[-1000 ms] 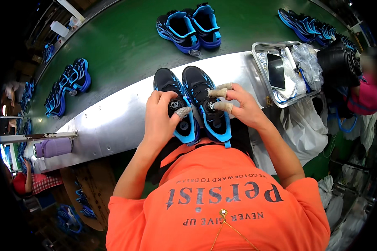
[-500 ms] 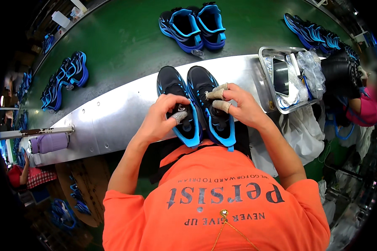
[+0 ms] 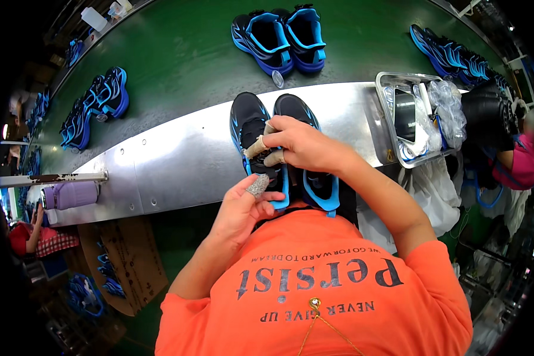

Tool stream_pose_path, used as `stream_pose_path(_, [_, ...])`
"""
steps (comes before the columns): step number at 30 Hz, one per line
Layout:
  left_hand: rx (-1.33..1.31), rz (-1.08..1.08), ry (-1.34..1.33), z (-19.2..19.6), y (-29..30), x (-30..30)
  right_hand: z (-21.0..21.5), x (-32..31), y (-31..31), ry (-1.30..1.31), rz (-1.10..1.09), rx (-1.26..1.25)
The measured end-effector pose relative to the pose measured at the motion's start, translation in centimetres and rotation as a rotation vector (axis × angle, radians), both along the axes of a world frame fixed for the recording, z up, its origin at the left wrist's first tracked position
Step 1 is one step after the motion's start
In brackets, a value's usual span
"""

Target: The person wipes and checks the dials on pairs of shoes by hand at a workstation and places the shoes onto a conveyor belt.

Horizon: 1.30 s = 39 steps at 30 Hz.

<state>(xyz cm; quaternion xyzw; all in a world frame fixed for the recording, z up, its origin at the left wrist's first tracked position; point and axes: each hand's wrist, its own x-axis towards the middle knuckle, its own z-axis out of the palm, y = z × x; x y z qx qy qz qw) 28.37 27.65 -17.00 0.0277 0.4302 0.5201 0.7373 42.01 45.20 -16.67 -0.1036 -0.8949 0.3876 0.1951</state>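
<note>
A pair of black and blue sneakers stands side by side before me, toes pointing away: the left sneaker (image 3: 246, 113) and the right sneaker (image 3: 291, 105). My right hand (image 3: 302, 142) reaches across the right sneaker to the left one. Its fingers, capped in beige covers, are bent round the dark shoelaces, and what lies between the tips is partly hidden. Beside the left sneaker's opening is my left hand (image 3: 240, 207), palm turned up, fingers loosely curled and apart, with a grey cover on one digit. Nothing shows in it.
The sneakers rest at a metal ledge (image 3: 178, 154) along a green work surface (image 3: 178, 65). Another sneaker pair (image 3: 279, 41) stands beyond; more sneakers (image 3: 98, 104) are left. To the right, a clear plastic bin (image 3: 403, 160) holds a phone and plastic pieces. A purple bottle (image 3: 74, 194) lies left.
My right hand has moved left from the right sneaker's laces to the left sneaker's. My left hand has drawn back toward me from the left sneaker's tongue and turned palm up.
</note>
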Motion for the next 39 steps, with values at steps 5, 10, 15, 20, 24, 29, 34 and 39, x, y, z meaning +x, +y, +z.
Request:
stream_pose_path(5, [0.020, 0.081, 0.046, 0.4, -2.6, 0.9, 0.7, -0.1, -4.5, -0.015, -0.178, 0.150])
stream_pose_path(10, [0.023, 0.061, 0.043, 0.8, -4.2, 1.0, 0.8, 0.2, -4.7, 0.026, -0.012, 0.009])
stream_pose_path(15, [0.040, 0.088, 0.066, 1.1, -4.2, 1.3, 0.3, 0.0, -6.6, 0.019, -0.205, 0.203])
stream_pose_path(20, [0.055, 0.085, 0.110, 1.9, -4.6, 2.7, 0.4, 2.3, -5.9, 0.089, -0.220, -0.080])
stream_pose_path(24, [0.706, -0.557, 1.590, 3.9, -5.3, 5.2, 1.3, 7.0, -3.9, -0.118, -0.482, -0.277])
stream_pose_path(29, [0.519, -1.088, 1.618, 3.2, 0.2, 9.1, 0.2, 9.4, -3.3, -0.069, -0.531, -0.431])
stream_pose_path(34, [0.407, -0.821, 1.621, 6.1, 2.8, 3.8, -0.2, 12.3, -2.0, -0.128, -0.596, -0.264])
stream_pose_path(39, [0.312, -0.648, 1.815, 10.5, 8.0, -3.7, 1.6, 15.9, 2.6, -0.208, -0.661, -0.290])
